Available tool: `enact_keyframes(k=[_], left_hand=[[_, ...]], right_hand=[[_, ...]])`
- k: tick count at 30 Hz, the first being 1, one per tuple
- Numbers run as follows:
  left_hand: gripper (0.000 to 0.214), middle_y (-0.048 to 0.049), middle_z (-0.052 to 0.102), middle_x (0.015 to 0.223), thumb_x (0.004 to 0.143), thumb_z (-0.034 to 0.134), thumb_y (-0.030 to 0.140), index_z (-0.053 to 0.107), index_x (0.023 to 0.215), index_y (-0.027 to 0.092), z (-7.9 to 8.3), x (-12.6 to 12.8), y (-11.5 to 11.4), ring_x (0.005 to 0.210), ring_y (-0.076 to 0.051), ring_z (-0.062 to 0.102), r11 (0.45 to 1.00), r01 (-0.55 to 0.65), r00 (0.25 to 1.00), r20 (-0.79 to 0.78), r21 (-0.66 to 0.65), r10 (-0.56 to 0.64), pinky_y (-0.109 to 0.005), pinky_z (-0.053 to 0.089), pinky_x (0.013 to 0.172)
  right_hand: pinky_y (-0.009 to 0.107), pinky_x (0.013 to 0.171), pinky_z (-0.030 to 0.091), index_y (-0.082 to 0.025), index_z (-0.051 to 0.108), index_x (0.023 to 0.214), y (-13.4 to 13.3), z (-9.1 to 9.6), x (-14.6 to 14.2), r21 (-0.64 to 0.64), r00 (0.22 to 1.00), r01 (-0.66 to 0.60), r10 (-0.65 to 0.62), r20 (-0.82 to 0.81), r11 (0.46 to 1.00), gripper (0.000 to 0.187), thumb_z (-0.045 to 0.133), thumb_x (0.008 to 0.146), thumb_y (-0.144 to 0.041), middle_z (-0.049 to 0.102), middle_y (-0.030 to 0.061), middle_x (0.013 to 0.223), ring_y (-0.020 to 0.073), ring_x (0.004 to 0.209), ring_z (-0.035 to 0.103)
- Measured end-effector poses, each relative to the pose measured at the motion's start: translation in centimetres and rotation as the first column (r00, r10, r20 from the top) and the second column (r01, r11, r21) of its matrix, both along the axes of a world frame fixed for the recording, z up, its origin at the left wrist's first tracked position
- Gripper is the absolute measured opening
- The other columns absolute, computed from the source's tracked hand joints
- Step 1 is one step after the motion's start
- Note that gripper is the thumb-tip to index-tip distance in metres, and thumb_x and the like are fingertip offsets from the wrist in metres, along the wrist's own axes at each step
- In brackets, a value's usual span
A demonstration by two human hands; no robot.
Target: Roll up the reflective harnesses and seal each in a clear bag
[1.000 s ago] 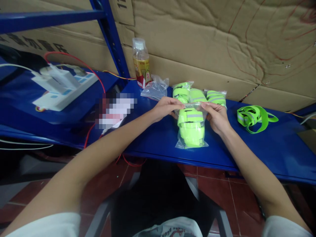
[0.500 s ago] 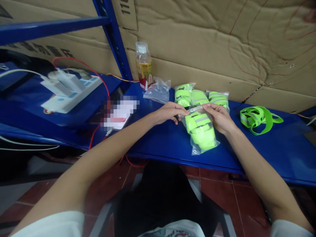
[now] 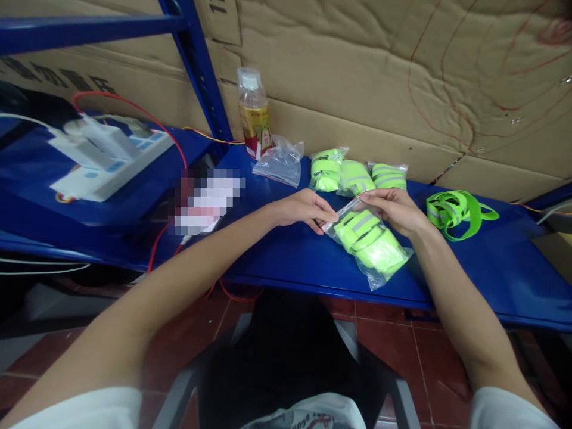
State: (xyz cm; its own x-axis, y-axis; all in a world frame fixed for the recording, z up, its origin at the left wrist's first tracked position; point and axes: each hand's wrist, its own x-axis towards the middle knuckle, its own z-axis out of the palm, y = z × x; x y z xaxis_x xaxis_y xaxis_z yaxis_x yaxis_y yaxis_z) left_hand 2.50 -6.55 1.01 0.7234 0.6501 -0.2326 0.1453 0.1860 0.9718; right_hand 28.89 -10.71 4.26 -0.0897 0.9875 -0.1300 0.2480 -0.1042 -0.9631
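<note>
A clear zip bag [image 3: 376,281] with a folded neon-green reflective strap [image 3: 373,238] inside is stretched between my hands above the blue shelf. My left hand [image 3: 304,208] pinches one end of its top edge. The other end of that edge is gripped between the thumb and fingers of my right hand [image 3: 395,208]. The bag tilts, its bottom pointing down to the right. Just behind my hands lie three similar bagged green straps [image 3: 326,170]. To the right is a loose green reflective strap [image 3: 456,211], coiled and unbagged.
A bottle [image 3: 255,116] stands at the back beside an empty clear bag [image 3: 281,161]. Left of my hands lies a blurred-out phone-like object [image 3: 212,199] with a red cable. A white power strip [image 3: 111,164] sits farther left. Cardboard [image 3: 348,89] backs the blue shelf [image 3: 277,256].
The bag's top edge has tilted, lower at my left hand, and its bottom has swung to the right. Both hands keep their hold. The whole view has shifted slightly.
</note>
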Motion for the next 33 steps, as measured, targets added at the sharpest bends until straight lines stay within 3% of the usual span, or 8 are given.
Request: enact_keyframes(k=[3,9,18,22,28,33], left_hand=[[0.035,-0.0090,0.079,0.082,0.069,0.097,0.038,0.086,0.092,0.014,0.0,-0.2,0.2,0.071,-0.015,0.073,1.000,0.005,1.000,0.015,-0.004,-0.005,-0.033,0.065,0.073],[0.029,-0.0114,0.079,0.081,0.073,0.095,0.036,0.088,0.091,0.014,0.1,-0.2,0.4,0.066,-0.015,0.073,0.999,-0.051,0.997,0.065,0.015,0.050,-0.029,0.064,0.065],[0.024,-0.0069,0.075,0.077,0.077,0.092,0.035,0.084,0.087,0.014,0.4,0.3,-0.2,0.066,-0.013,0.069,0.992,-0.094,0.991,0.104,0.079,0.085,-0.025,0.061,0.060],[0.018,-0.0031,0.071,0.071,0.084,0.087,0.030,0.081,0.088,0.013,0.5,0.9,-0.9,0.059,-0.009,0.063,0.977,-0.138,0.985,0.125,0.161,0.119,-0.021,0.053,0.054],[0.008,-0.0024,0.074,0.075,0.084,0.082,0.019,0.078,0.082,0.012,0.0,1.4,-0.9,0.068,-0.007,0.064,0.953,-0.177,0.969,0.215,0.248,0.124,-0.019,0.050,0.065],[0.008,-0.0026,0.075,0.077,0.084,0.081,0.019,0.077,0.082,0.012,-0.2,1.6,-1.1,0.070,-0.007,0.065,0.935,-0.195,0.964,0.234,0.296,0.127,-0.021,0.051,0.069]], right_hand=[[0.029,0.068,0.061,-0.024,0.088,0.094,0.1,-0.1,0.1,-0.032,0.999,0.013,-0.015,-0.046,0.999,0.030,0.094,0.077,-0.048,0.086,0.0088,0.098,0.0186,0.082,0.078],[0.034,0.073,0.066,-0.023,0.087,0.088,0.2,-0.4,0.3,-0.021,0.993,0.047,-0.049,-0.112,0.999,0.032,0.098,0.072,-0.050,0.086,0.0107,0.096,0.0227,0.085,0.080],[0.033,0.070,0.064,-0.026,0.088,0.085,-0.3,-0.2,-0.6,0.132,0.987,0.113,-0.096,-0.129,0.985,0.028,0.099,0.068,-0.045,0.086,0.0065,0.091,0.0218,0.082,0.080],[0.029,0.063,0.059,-0.024,0.087,0.082,-0.7,0.1,-1.4,0.128,0.984,0.133,-0.116,-0.135,0.983,0.028,0.098,0.068,-0.045,0.085,0.0059,0.088,0.0195,0.077,0.078],[0.031,0.065,0.060,-0.021,0.086,0.079,-0.9,0.0,-2.0,-0.049,0.984,0.060,-0.068,-0.162,0.997,0.031,0.103,0.061,-0.040,0.084,0.0060,0.082,0.0171,0.068,0.073],[0.034,0.072,0.062,-0.024,0.087,0.081,-0.9,-0.3,-2.0,0.047,0.985,0.070,-0.062,-0.159,0.996,0.032,0.104,0.058,-0.039,0.085,0.0051,0.086,0.0179,0.072,0.075]])
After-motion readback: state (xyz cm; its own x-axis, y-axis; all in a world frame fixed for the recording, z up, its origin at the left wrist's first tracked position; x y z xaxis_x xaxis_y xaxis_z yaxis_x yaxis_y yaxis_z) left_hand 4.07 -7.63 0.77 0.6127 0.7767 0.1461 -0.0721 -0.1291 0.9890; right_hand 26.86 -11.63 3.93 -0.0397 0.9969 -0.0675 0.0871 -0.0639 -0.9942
